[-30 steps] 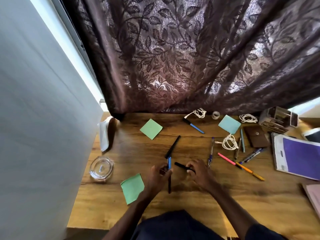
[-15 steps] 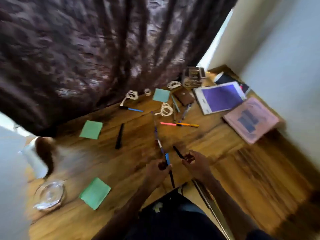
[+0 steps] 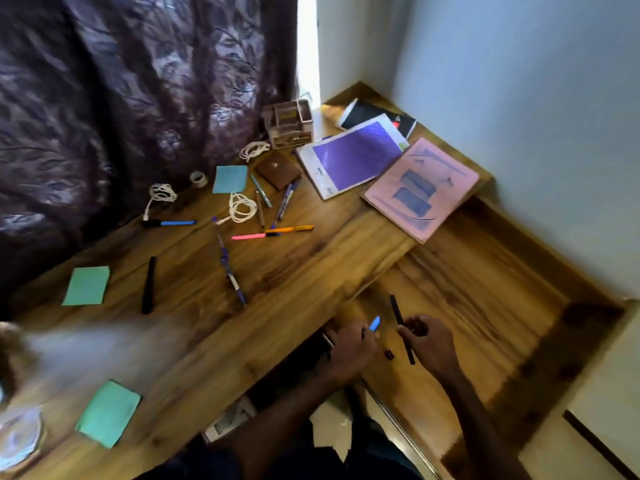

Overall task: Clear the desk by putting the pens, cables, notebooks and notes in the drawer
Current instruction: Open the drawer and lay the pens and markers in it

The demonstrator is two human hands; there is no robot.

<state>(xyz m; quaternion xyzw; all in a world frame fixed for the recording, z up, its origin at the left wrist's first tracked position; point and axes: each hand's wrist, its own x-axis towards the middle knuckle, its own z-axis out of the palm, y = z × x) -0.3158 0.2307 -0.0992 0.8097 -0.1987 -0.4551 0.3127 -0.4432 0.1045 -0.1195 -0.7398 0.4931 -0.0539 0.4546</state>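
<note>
My left hand (image 3: 349,351) grips a blue-capped pen (image 3: 374,323), and my right hand (image 3: 429,342) grips a black pen (image 3: 397,309). Both hands hover over the open wooden drawer (image 3: 485,306) at the desk's right front. On the desk (image 3: 311,265) lie more pens: a black one (image 3: 148,285), a blue-and-black one (image 3: 169,223), a purple one (image 3: 228,266), a pink one (image 3: 247,236), an orange one (image 3: 291,229). White cables (image 3: 242,206), (image 3: 160,194), (image 3: 254,149), green notes (image 3: 86,285), (image 3: 108,413), a blue note (image 3: 230,179) and notebooks, purple (image 3: 353,154) and pink (image 3: 420,188), lie about.
A dark patterned curtain (image 3: 138,98) hangs behind the desk. A small desk organiser (image 3: 288,123), a brown wallet (image 3: 277,169), a tape roll (image 3: 198,178) and a black book (image 3: 374,114) sit at the back. A glass ashtray (image 3: 19,438) sits front left. A wall (image 3: 519,98) bounds the right.
The view swung right, and both hands carried their pens from the desk's middle to over the open drawer at the right.
</note>
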